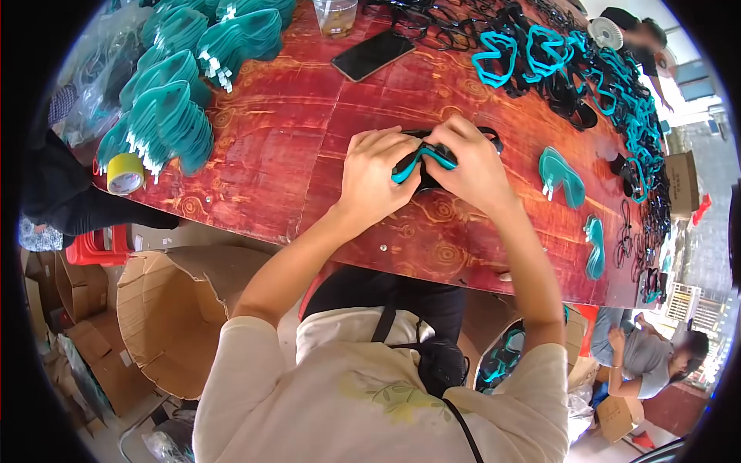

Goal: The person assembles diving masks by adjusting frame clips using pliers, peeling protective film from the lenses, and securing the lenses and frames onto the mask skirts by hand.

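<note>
A pair of black and teal swim or diving-style goggles (pixel 438 157) lies at the table's front middle, gripped from both sides. My left hand (pixel 376 171) has its fingers wrapped over the left side. My right hand (pixel 468 163) closes on the right side, its fingers bent over the top edge. Much of the goggles is covered by my fingers. A black strap (pixel 492 137) shows just beyond my right hand. To the right, apart from my hands, a loose teal goggle lens (pixel 561 177) rests flat, and a second teal lens (pixel 594 247) lies nearer the edge.
Stacked teal lenses (pixel 170 116) and yellow tape (pixel 125 174) stand at the left of the red table (pixel 270 154). A phone (pixel 373 56) and plastic cup (pixel 336 17) sit at the back. Black and teal frames (pixel 617 100) line the right. A cardboard drum (pixel 174 324) stands below.
</note>
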The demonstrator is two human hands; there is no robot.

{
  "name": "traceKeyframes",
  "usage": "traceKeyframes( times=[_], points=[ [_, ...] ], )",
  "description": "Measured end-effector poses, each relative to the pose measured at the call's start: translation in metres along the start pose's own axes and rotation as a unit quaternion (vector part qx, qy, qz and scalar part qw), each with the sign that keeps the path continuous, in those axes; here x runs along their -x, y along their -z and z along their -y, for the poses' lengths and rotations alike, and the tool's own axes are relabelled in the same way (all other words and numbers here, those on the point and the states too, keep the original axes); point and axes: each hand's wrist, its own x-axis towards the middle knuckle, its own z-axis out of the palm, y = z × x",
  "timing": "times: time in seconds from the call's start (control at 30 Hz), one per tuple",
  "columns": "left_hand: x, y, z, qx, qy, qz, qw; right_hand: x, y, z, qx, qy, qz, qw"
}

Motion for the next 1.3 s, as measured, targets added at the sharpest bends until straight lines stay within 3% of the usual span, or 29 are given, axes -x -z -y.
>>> traceKeyframes(
  times=[0.1,0.23,0.33,0.57,0.73,0.83,1.13,1.23,1.3],
  points=[
    [-0.003,0.002,-0.002,-0.002,-0.002,0.015,1.0,-0.015,0.015,0.008,0.212,0.101,0.062,0.97],
    [-0.002,-0.001,0.001,0.008,-0.007,0.023,1.0,-0.039,0.019,-0.003,0.215,0.156,0.24,0.934],
    [0.0,-0.001,0.003,0.016,0.002,0.009,1.0,-0.055,0.023,-0.006,0.183,0.175,0.308,0.917],
    [0.002,-0.001,0.007,0.021,-0.013,-0.004,1.0,-0.057,0.023,0.0,0.199,0.167,0.334,0.906],
    [-0.001,0.0,0.01,0.026,0.013,0.022,0.999,-0.045,0.014,0.006,0.273,0.149,0.288,0.906],
    [-0.003,0.004,0.007,0.029,0.028,0.017,0.999,-0.035,0.025,0.019,0.282,0.2,0.156,0.925],
    [-0.011,0.043,-0.015,0.026,0.004,0.134,0.991,0.015,0.035,0.011,0.222,0.27,0.108,0.931],
    [-0.01,0.037,-0.004,0.199,0.015,0.158,0.967,0.033,0.046,0.036,0.266,0.33,0.049,0.904],
    [-0.001,0.032,-0.007,0.352,0.089,0.18,0.914,0.041,0.053,0.042,0.273,0.382,0.009,0.883]
  ],
)
